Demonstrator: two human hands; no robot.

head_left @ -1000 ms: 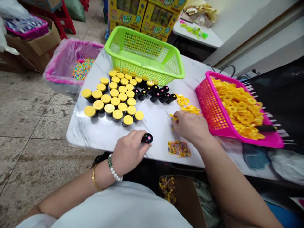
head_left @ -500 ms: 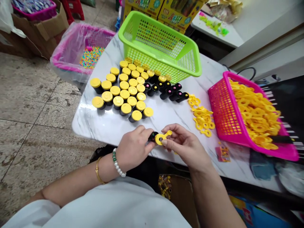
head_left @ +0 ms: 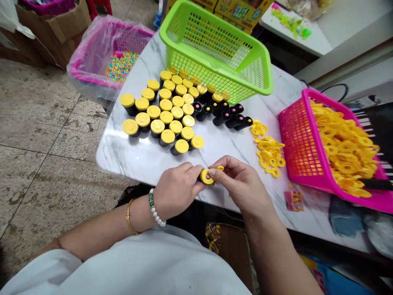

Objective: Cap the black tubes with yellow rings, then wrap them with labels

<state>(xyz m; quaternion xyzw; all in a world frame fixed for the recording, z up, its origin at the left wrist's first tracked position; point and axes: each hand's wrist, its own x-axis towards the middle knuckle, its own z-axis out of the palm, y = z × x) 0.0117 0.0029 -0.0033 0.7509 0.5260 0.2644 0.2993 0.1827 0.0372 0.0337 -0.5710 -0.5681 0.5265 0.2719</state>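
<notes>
My left hand (head_left: 181,188) is wrapped round a small black bottle (head_left: 199,178), most of which the fingers hide. A yellow ring-shaped cap (head_left: 206,180) with a flip lid sits over the bottle's mouth, and a pink dot shows through its hole. My right hand (head_left: 236,180) pinches this cap, thumb on the ring and fingers by the lid. Beyond the hands stand several black bottles with closed yellow caps (head_left: 166,117). To their right are several uncapped black bottles (head_left: 221,118) with pink or yellow dots inside. Loose yellow caps (head_left: 270,149) lie further right.
A green basket (head_left: 215,67) stands at the table's back, and a pink basket (head_left: 302,151) of yellow caps at the right. A small packet (head_left: 294,201) lies near the front edge. Left of the table, a plastic-lined pink basket (head_left: 92,78) holds colourful beads.
The yellow cap has moved from beside the bottle's mouth onto it, pushed by my right hand. My left hand keeps its grip. The whole view has shifted slightly.
</notes>
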